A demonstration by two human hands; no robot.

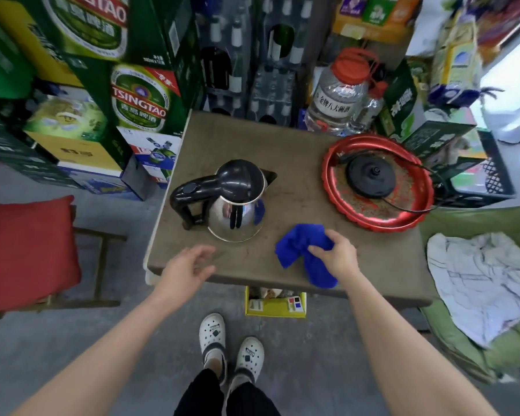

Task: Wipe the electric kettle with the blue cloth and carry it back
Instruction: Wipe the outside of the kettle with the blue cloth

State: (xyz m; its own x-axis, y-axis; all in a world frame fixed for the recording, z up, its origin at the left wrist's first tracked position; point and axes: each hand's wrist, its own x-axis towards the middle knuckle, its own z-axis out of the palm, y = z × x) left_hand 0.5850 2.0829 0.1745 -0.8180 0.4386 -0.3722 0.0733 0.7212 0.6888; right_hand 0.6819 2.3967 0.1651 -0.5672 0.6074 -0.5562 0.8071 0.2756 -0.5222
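The right hand [338, 258] grips the soft, limp blue cloth [305, 250]; the left hand [189, 265] hovers, fingers loose. At eleven o'clock, the electric kettle [234, 202] looks rigid and slick, best held by its black handle [189, 199].

Light is even and fairly bright, with blown-out white glare at the upper right edge where daylight comes in. The shiny kettle [237, 211] body mirrors its surroundings and casts only a soft shadow on the table [297, 151]. Wide-angle distortion bends the edges, and the boxes [87, 40] at the top are smeared by blur.
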